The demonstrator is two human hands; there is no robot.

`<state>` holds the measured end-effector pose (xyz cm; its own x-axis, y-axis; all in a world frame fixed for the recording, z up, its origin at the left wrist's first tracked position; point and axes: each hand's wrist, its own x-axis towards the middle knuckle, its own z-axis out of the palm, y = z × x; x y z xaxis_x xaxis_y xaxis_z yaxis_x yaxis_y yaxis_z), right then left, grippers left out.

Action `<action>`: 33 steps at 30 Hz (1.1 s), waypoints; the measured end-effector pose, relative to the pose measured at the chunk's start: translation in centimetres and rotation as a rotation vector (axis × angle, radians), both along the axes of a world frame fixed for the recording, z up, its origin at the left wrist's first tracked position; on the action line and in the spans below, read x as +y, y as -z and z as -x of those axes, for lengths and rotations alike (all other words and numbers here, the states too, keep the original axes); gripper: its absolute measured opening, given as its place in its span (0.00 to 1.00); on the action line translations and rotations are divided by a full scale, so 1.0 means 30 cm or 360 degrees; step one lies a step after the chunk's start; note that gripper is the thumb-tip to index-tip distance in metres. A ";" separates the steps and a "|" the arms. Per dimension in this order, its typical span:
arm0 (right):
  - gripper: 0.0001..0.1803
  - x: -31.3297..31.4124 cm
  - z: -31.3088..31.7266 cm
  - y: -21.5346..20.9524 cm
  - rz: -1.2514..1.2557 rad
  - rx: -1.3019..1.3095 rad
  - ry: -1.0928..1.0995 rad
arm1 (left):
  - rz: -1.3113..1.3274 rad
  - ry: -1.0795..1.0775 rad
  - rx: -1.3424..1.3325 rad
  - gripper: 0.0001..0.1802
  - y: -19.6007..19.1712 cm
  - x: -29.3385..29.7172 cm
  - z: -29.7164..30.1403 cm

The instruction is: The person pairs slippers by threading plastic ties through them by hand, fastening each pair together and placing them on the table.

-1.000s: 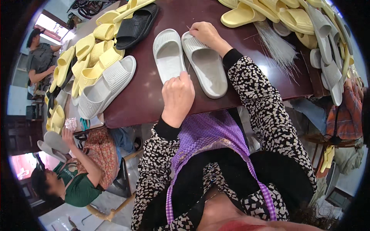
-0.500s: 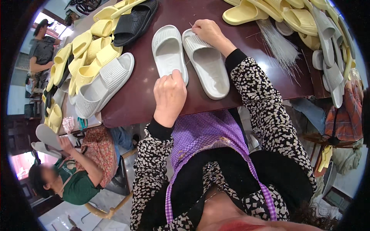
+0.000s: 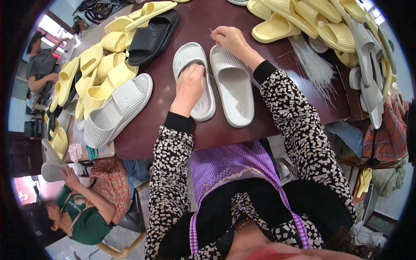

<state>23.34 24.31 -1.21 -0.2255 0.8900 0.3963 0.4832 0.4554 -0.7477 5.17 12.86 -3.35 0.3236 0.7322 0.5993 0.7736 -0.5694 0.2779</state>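
Two pale grey slide slippers lie side by side on the dark red table (image 3: 151,125), toes away from me. Over the left slipper (image 3: 203,106) is my left hand (image 3: 190,86), its fingers curled at the opening under the ribbed strap; what they grip, if anything, is hidden. My right hand (image 3: 236,43) is closed in a pinch just beyond the toe of the right slipper (image 3: 236,93). A thin strand seems to poke from its fingertips, too fine to see clearly.
A bundle of thin clear plastic strands (image 3: 314,65) lies at the right, beside piled yellow slippers (image 3: 275,29) and grey ones. More yellow slippers (image 3: 115,71), a black slipper (image 3: 154,37) and a grey pair (image 3: 119,108) stand left. A co-worker (image 3: 91,212) holds a grey slipper at lower left.
My left hand has moved from the left slipper's heel up to its strap opening. The right hand stays near the right slipper's toe. The view has shifted a little, so the table sits lower.
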 end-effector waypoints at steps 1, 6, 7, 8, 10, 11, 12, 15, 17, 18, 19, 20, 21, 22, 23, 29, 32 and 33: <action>0.09 0.004 0.001 -0.008 0.0064 0.0051 -0.0083 | 0.0023 0.0020 -0.0023 0.04 0.002 0.002 -0.010; 0.10 0.027 0.093 0.000 -0.0154 -0.0022 -0.0417 | 0.0097 0.0045 -0.0186 0.04 0.049 -0.060 -0.016; 0.09 0.043 0.141 -0.022 -0.0133 -0.0140 -0.0523 | 0.0093 0.0050 -0.0224 0.04 0.048 -0.057 0.007; 0.09 0.057 0.190 -0.043 -0.0112 -0.0257 -0.0628 | 0.0079 0.0034 -0.0235 0.04 0.050 -0.052 0.030; 0.08 0.084 0.267 -0.050 -0.0093 -0.0381 -0.0734 | 0.0036 0.0038 -0.0225 0.04 0.053 -0.045 0.063; 0.08 0.102 0.293 -0.043 -0.0102 -0.0407 -0.0831 | 0.0019 0.0048 -0.0214 0.04 0.053 -0.042 0.070; 0.08 0.110 0.304 -0.027 -0.0094 -0.0436 -0.0943 | 0.0030 0.0035 -0.0224 0.04 0.055 -0.053 0.061; 0.08 0.144 0.288 -0.022 0.0079 -0.0442 -0.1084 | -0.0010 0.0032 -0.0206 0.04 0.040 -0.067 0.032; 0.08 0.160 0.275 -0.040 0.0392 -0.0397 -0.1128 | -0.0006 0.0036 -0.0179 0.04 0.018 -0.064 0.028; 0.08 0.161 0.272 -0.040 0.0390 -0.0394 -0.1126 | -0.0001 0.0038 -0.0158 0.03 0.008 -0.063 0.028; 0.08 0.160 0.270 -0.038 0.0367 -0.0420 -0.1120 | 0.0005 0.0041 -0.0137 0.03 0.004 -0.061 0.030; 0.08 0.154 0.266 -0.038 0.0349 -0.0450 -0.1115 | 0.0006 0.0041 -0.0138 0.03 0.003 -0.060 0.030; 0.08 0.150 0.264 -0.040 0.0330 -0.0480 -0.1110 | -0.0001 0.0044 -0.0145 0.03 0.002 -0.058 0.030; 0.08 0.149 0.265 -0.044 0.0331 -0.0482 -0.1110 | -0.0008 0.0048 -0.0153 0.04 0.000 -0.056 0.031; 0.08 0.147 0.267 -0.048 0.0324 -0.0485 -0.1139 | -0.0016 0.0052 -0.0160 0.04 -0.002 -0.056 0.031; 0.08 0.108 0.285 -0.092 0.0281 -0.0661 -0.1072 | 0.0003 0.0054 -0.0205 0.04 -0.009 -0.064 0.039; 0.08 0.098 0.283 -0.074 0.0154 -0.0745 -0.1008 | 0.0016 0.0051 -0.0216 0.04 0.006 -0.063 0.039; 0.08 0.097 0.286 -0.066 0.0092 -0.0787 -0.0978 | 0.0020 0.0052 -0.0216 0.04 0.014 -0.062 0.041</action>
<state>14.77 27.21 0.78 -0.8214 0.5648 0.0788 0.4401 0.7156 -0.5424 3.95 11.01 -3.76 0.2640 0.7302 0.6301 0.7095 -0.5896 0.3860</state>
